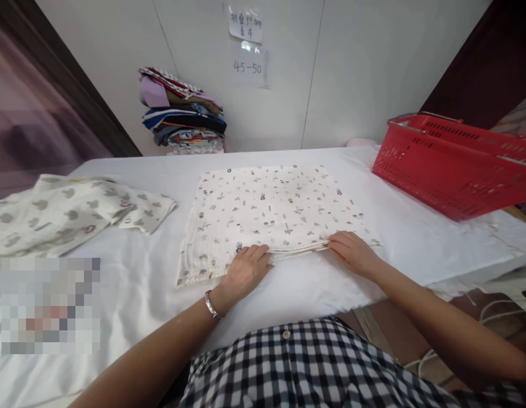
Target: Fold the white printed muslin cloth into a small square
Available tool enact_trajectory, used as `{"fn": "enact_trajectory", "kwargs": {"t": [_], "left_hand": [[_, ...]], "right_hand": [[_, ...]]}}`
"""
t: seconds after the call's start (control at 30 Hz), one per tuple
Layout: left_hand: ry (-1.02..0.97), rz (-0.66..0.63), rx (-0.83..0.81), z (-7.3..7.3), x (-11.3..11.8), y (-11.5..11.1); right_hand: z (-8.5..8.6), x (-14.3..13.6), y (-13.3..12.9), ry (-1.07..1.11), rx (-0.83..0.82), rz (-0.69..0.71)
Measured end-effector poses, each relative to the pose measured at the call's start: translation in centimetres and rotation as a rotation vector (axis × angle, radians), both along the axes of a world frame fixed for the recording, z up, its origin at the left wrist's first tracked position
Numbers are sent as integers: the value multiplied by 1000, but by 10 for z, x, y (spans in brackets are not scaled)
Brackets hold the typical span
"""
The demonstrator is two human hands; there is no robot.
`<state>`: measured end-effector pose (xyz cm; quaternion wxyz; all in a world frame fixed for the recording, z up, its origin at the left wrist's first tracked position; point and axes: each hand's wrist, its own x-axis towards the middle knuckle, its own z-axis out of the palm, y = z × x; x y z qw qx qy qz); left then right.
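The cloth [271,209] is lying flat on the middle of the table [296,294], directly before the person, its printed side facing up. Layers are showing along its near edge, between the hands, so at least one fold appears to be in place. The left hand [248,269] is gripping that edge, fingers over the top and thumb close to them. The right hand [351,252] is pinching the same edge nearer its right end, fingers drawn together. Judging by this, the work is sitting partway: the layers are roughly lining up, but the cloth is covering a broad patch, and the near edge is slanting, its left corner dipping toward the person. How many layers are lying beneath, I cannot tell.

To the left, a second cloth [76,209] is lying loose and rumpled, well apart from the left hand. Below it, a blurred patch [50,306] is hiding whatever is there. To the right, a red basket [441,164] is standing near the far side. Beyond the far edge, a pile [184,116] of fabrics is rising against the wall [356,68]. Nothing visible is blocking either hand.
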<state>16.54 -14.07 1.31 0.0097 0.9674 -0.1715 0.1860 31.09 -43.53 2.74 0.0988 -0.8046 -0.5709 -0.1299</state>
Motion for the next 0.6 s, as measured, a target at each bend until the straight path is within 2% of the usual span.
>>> {"fn": "enact_trajectory", "kwargs": {"t": [0.2,0.4,0.6], "left_hand": [[-5,7,29,-1,2,-2],[-81,29,-45,4,4,3],[-100,28,-54,1,5,5]], "right_hand": [[4,2,0,35,1,7],[-2,1,1,22,-54,14],[1,0,-1,32,-34,8]]}}
